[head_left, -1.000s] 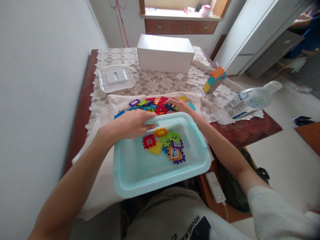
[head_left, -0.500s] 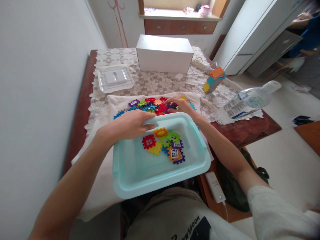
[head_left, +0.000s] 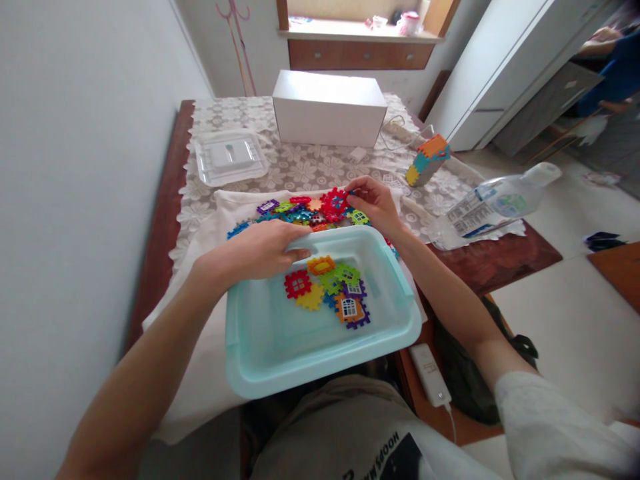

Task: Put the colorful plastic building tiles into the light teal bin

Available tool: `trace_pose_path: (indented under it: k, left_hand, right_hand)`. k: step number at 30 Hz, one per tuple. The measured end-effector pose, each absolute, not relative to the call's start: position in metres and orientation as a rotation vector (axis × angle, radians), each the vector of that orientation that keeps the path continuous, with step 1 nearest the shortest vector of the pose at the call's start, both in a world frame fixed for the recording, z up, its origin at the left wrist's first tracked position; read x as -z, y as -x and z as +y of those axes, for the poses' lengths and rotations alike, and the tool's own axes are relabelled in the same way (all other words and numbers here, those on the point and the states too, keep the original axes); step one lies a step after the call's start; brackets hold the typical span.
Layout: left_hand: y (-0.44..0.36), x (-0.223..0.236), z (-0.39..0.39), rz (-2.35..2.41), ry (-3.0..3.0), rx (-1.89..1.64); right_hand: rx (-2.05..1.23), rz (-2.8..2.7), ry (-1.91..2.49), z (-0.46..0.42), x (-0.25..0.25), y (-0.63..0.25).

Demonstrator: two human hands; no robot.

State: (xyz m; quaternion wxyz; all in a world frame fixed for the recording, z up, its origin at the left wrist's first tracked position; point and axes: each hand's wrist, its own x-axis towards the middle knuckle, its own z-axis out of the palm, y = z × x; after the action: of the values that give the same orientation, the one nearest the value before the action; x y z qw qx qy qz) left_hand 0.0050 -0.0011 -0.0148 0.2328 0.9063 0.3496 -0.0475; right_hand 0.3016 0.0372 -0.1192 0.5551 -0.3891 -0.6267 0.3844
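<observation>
- Lying at the far left of the table (head_left: 165, 200), a clear plastic lid (head_left: 230, 155) rests flat on the lace cloth (head_left: 310, 167), well apart from both hands.
- Gripping the far rim of the pale teal tub (head_left: 260, 360), the left hand (head_left: 260, 250) is clenched over the edge with its fingers curled inside.
- Inside the tub, a small cluster of toy tiles (head_left: 330, 290) lies flat near the far wall: red, orange, yellow, green and purple pieces, some with white window shapes.
- Just beyond the tub, the pile of interlocking tiles (head_left: 295, 212) is spread on a white cloth (head_left: 225, 207).
- At the right end of that pile, the right hand (head_left: 375, 203) pinches a red tile (head_left: 334, 202) between thumb and fingertips, lifted slightly above the pile.
- Behind the pile, a white box (head_left: 327, 107) stands across the table.
- Further right, a built block of orange, teal and yellow tiles (head_left: 427, 159) stands on the lace cloth.
- At the right edge, a clear plastic bottle (head_left: 493, 205) lies on its side.
- Below the tub's right corner, a white charger (head_left: 430, 373) lies near the person's lap.
</observation>
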Motion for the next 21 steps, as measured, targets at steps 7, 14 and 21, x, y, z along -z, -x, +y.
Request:
trace_pose_path:
  k: [7,14,21]
  left_hand:
    - [-0.004,0.014,-0.001,0.95,-2.497,0.125]
    - [-0.006,0.014,-0.002,0.964,-2.493,0.141]
    - [-0.007,0.008,-0.005,0.954,-2.462,0.146]
  right_hand:
    - [-1.102,-1.29,0.688,0.031,0.109,-0.303]
    - [-1.34,-1.344,0.592,0.006,0.093,-0.295]
    - [-1.448,-1.528,0.485,0.004,0.093,-0.293]
